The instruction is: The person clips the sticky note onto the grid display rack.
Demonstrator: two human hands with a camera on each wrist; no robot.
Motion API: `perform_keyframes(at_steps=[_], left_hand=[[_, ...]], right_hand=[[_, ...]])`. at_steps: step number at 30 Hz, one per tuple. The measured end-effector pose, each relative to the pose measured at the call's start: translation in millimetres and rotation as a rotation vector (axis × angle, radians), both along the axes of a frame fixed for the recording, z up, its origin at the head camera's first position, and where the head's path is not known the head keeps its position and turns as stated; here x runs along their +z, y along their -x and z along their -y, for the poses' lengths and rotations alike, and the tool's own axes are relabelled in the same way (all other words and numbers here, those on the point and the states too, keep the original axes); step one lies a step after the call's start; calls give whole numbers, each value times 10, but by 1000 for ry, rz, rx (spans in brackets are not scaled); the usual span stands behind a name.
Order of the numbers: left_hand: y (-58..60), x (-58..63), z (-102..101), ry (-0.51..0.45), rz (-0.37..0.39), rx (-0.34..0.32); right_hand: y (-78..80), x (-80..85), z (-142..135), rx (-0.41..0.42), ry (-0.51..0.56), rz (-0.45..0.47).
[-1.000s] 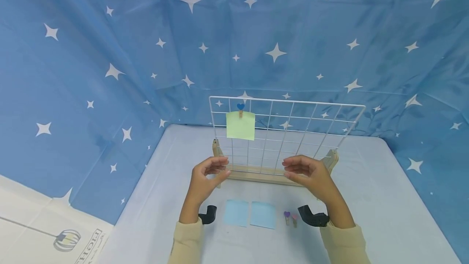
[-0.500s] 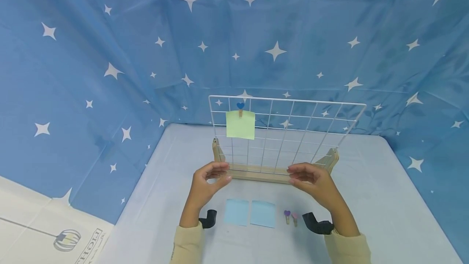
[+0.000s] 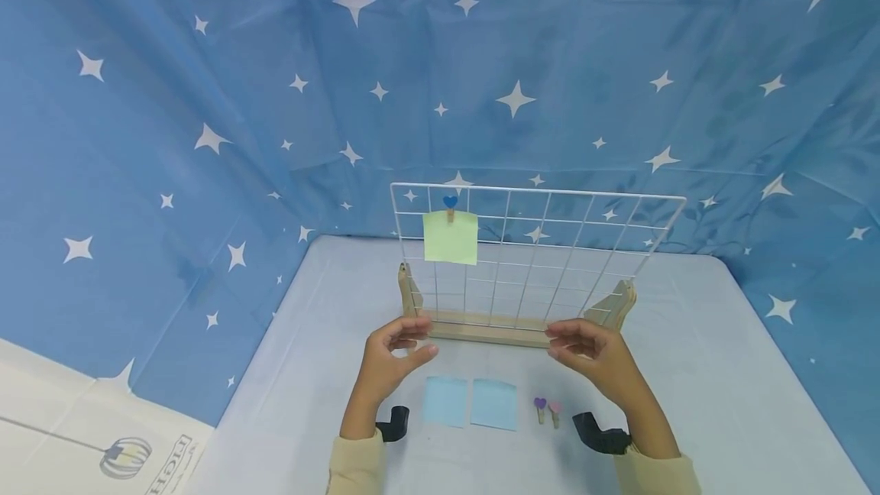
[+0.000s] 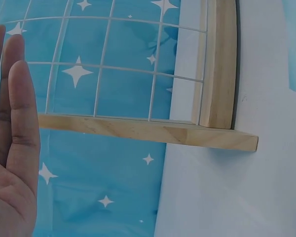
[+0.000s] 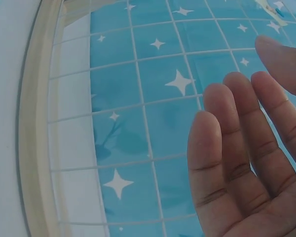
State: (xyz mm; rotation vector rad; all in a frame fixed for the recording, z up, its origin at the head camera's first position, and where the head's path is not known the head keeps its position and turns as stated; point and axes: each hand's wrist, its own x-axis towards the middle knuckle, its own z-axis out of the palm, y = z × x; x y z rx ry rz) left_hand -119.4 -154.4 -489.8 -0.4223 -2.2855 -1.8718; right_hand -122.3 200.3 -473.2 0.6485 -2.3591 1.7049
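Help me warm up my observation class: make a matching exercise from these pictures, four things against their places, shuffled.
1. Green note
2. Grid
3. Blue notes
4. Purple clip

A. Side by side on the table
B. In the wooden stand
C. Between blue notes and pink clip
D. Clipped to the grid

Pairs: 1-D, 2-B, 3-A, 4-C

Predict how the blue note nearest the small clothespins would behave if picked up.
The blue note looks paper-thin, so it is probably light and likely to bend. Lying flat on the table, it may slide before lifting.
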Motion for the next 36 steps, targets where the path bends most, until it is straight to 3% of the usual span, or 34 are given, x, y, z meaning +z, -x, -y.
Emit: perform_keyframes(at_steps=[11,36], left_hand=[[-45,-100,-20,-16,62,11],[-103,-299,-40,-51,116,-14]], right_hand=[[-50,-117,-18,-34,-7,20],[-90,-332,-31,-75,11,105]])
